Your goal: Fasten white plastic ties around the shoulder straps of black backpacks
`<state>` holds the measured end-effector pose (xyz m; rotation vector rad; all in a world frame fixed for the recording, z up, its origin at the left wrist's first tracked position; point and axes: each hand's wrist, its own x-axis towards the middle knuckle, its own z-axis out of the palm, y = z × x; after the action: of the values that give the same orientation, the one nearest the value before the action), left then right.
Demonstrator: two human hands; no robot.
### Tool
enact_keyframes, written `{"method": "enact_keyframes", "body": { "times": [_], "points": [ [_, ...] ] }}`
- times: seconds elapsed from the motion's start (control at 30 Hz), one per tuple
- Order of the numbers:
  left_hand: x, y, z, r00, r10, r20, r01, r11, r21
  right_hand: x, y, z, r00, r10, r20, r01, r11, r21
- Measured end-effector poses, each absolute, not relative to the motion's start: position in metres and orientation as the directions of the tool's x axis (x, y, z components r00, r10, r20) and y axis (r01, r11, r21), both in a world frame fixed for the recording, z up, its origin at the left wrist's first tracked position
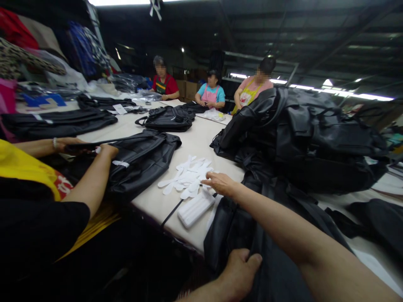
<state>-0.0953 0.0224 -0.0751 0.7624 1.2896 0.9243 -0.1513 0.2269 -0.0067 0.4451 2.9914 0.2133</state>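
My left hand (239, 272) is closed on the edge of a black leather-like bag (267, 235) at the front of the table, thumb on top. My right hand (220, 183) reaches across that bag to a loose heap of white strips (190, 174) with rounded ends. Its fingers are stretched out and slightly apart at the heap's right edge; whether they touch a strip I cannot tell. A neat white stack (195, 208) lies just below the heap, close to the bag. Part of the bag is hidden under my right forearm.
A tall pile of black bags (302, 134) rises on the right. At left, a co-worker in a yellow apron (28, 167) handles another black bag (141, 155). A black backpack (171, 118) lies mid-table (201, 142). Several people work at the far side.
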Motion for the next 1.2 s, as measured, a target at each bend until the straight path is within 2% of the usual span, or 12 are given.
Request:
{"method": "enact_keyframes", "body": {
  "times": [0.13,0.27,0.33,0.4,0.47,0.57,0.63,0.7,0.77,0.9,1.0,1.2],
  "points": [
    [-0.095,0.023,-0.08,0.036,0.893,-0.448,-0.114,0.449,0.886,-0.168,0.231,-0.02,-0.961,0.178,-0.212,0.148,0.978,0.149],
    [-0.096,0.023,-0.078,0.04,0.896,-0.442,-0.129,0.443,0.887,-0.174,0.226,-0.018,-0.963,0.21,-0.167,0.187,0.972,0.144],
    [-0.097,0.024,-0.078,0.036,0.9,-0.434,-0.146,0.434,0.889,-0.172,0.219,-0.007,-0.966,0.245,-0.079,0.238,0.967,0.093],
    [-0.097,0.025,-0.078,0.035,0.904,-0.425,-0.172,0.425,0.889,-0.162,0.208,0.012,-0.953,0.293,0.08,0.288,0.955,-0.072],
    [-0.098,0.025,-0.077,0.036,0.903,-0.427,-0.209,0.425,0.881,-0.14,0.191,0.036,-0.887,0.396,0.236,0.309,0.891,-0.332],
    [-0.104,0.026,-0.067,0.085,0.888,-0.452,-0.307,0.455,0.836,-0.084,0.159,0.07,-0.754,0.59,0.289,0.248,0.663,-0.706],
    [-0.109,0.026,-0.057,0.167,0.873,-0.458,-0.383,0.486,0.785,-0.036,0.135,0.08,-0.661,0.712,0.235,0.239,0.497,-0.834],
    [-0.115,0.026,-0.047,0.237,0.854,-0.464,-0.422,0.52,0.742,0.014,0.112,0.076,-0.549,0.825,0.137,0.327,0.363,-0.872],
    [-0.119,0.027,-0.041,0.259,0.831,-0.493,-0.423,0.557,0.715,0.057,0.091,0.058,-0.439,0.898,-0.029,0.408,0.17,-0.897],
    [-0.119,0.028,-0.038,0.217,0.805,-0.553,-0.385,0.591,0.709,0.099,0.056,0.003,-0.277,0.891,-0.361,0.381,-0.243,-0.892],
    [-0.115,0.03,-0.037,0.182,0.798,-0.575,-0.358,0.599,0.717,0.095,0.042,-0.027,-0.312,0.839,-0.446,0.323,-0.347,-0.88],
    [-0.108,0.029,-0.028,0.095,0.787,-0.609,-0.375,0.595,0.71,0.063,0.056,-0.043,-0.401,0.81,-0.427,0.219,-0.368,-0.904]
  ]
}}
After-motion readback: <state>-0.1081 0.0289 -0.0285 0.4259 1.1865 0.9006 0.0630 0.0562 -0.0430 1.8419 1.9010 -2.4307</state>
